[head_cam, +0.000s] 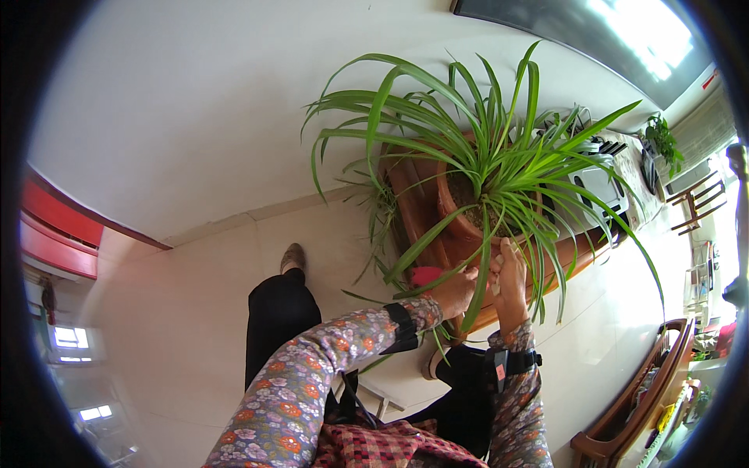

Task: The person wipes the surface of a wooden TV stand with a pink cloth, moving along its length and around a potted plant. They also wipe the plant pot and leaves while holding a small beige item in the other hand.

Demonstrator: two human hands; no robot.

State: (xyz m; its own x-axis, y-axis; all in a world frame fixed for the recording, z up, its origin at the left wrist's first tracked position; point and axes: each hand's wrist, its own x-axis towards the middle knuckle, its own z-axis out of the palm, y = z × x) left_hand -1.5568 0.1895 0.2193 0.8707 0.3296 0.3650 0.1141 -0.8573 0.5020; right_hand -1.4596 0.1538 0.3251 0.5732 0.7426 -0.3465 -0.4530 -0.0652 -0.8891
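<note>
A large spider plant (485, 169) with long arching leaves grows in a round terracotta-coloured pot (447, 205) on a brown wooden cabinet (421, 228). My left hand (459, 292) is beside the cabinet's front edge, below the pot, with a pink thing (426, 276) close to it; leaves partly cover its fingers. My right hand (511, 275) is just under the pot's near rim, fingers bent, close to my left hand. Small pale bits show between the two hands, too small to name. Whether either hand grips a leaf cannot be told.
A smaller plant (383, 202) hangs at the cabinet's left end. Grey-and-white appliances (597, 181) stand on its right part, below a wall-mounted screen (579, 35). A wooden chair (699, 202) is at far right, a long brown wooden piece of furniture (638, 398) at lower right.
</note>
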